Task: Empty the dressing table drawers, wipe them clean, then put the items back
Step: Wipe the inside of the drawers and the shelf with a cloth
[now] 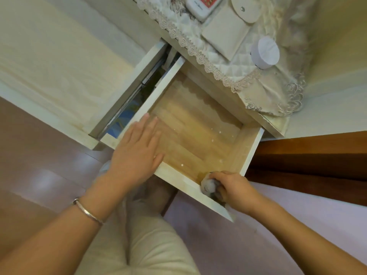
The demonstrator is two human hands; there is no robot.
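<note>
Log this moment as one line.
step: wiping | drawer: emptied | right hand: grips grey cloth, front-right corner | left hand: flat on rim

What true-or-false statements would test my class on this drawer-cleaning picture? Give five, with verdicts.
1. The right hand grips a wadded grey cloth in the drawer's near corner. True.
2. The left hand holds a bottle. False: its fingers are straight and it holds nothing.
3. The drawer is pulled out. True.
4. The bracelet is on the right wrist. False: it is on the left wrist.
5. The drawer is full of bottles. False: only white specks show on its bottom.
</note>
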